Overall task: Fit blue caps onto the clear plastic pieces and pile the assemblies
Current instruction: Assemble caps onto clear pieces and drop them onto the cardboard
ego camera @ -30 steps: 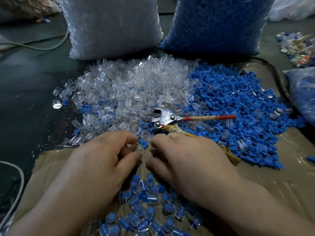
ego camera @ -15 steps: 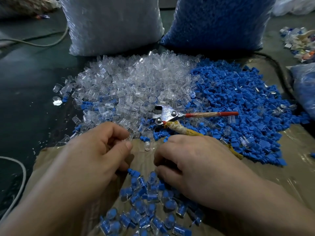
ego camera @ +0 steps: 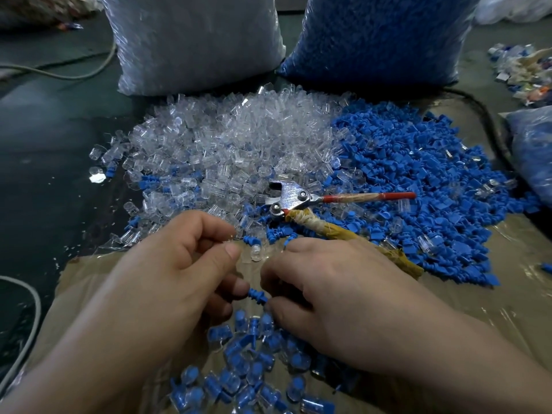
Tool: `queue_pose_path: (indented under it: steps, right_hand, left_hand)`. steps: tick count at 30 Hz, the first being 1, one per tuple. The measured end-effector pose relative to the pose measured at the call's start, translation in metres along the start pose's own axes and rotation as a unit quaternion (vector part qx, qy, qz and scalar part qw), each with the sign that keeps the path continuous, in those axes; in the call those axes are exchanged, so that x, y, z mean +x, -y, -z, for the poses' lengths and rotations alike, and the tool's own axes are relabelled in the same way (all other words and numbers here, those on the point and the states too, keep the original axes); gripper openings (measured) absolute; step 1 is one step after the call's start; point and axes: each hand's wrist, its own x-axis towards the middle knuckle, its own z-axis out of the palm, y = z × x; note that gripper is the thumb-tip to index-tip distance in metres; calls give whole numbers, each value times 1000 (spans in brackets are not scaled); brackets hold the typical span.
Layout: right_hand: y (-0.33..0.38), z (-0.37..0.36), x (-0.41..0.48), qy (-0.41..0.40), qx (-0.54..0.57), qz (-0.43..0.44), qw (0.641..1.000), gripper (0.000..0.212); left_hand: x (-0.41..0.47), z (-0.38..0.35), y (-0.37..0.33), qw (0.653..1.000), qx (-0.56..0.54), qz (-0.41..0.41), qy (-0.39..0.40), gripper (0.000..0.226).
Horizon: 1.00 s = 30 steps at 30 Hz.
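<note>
My left hand (ego camera: 179, 273) is curled, and its thumb and index finger pinch what looks like a small clear piece (ego camera: 235, 239). My right hand (ego camera: 343, 294) pinches a blue cap (ego camera: 258, 295) whose ribbed stem points toward my left fingers. Beyond my hands lie a heap of clear plastic pieces (ego camera: 239, 144) and, to its right, a heap of blue caps (ego camera: 418, 174). Assemblies with blue caps fitted (ego camera: 248, 369) are piled below and between my wrists. A single loose clear piece (ego camera: 256, 253) lies between my hands.
Metal pliers (ego camera: 298, 198) with a red handle and a taped handle lie across both heaps. Behind the heaps stand a bag of clear pieces (ego camera: 194, 40) and a bag of blue caps (ego camera: 379, 34). Film-covered cardboard (ego camera: 478, 294) lies underneath. A cable (ego camera: 30, 309) runs at left.
Both hands have drawn back toward me from the heaps' edge. A blue cap now shows between them, at my right fingertips.
</note>
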Motion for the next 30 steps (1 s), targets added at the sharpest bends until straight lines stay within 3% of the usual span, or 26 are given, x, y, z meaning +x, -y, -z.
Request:
queue_pose_path:
  steps: [10, 16, 21, 24, 26, 28, 30]
  right_hand:
    - [1, -9, 1, -50, 0, -14, 999, 27]
    - [1, -10, -1, -60, -5, 0, 998, 11]
    - [1, -9, -1, -62, 14, 12, 998, 11]
    - [-3, -4, -3, -128, 94, -28, 987, 18]
    - [-6, 2, -4, -184, 224, -70, 955, 14]
    - [-8, 4, -6, -188, 355, -75, 913, 3]
    - [-6, 5, -7, -165, 404, -63, 897, 4]
  left_hand:
    - [-1, -5, -3, 999, -18, -23, 34, 29]
    - [1, -3, -3, 998, -38, -55, 6, 29]
    - [-1, -8, -3, 996, -46, -80, 12, 28]
    - [-1, -11, -5, 992, -96, -84, 9, 26]
    - [-2, -12, -8, 989, -131, -73, 14, 27]
    - [-4, -13, -9, 987, -145, -68, 27, 32]
    - [-5, -13, -11, 985, -152, -75, 37, 36]
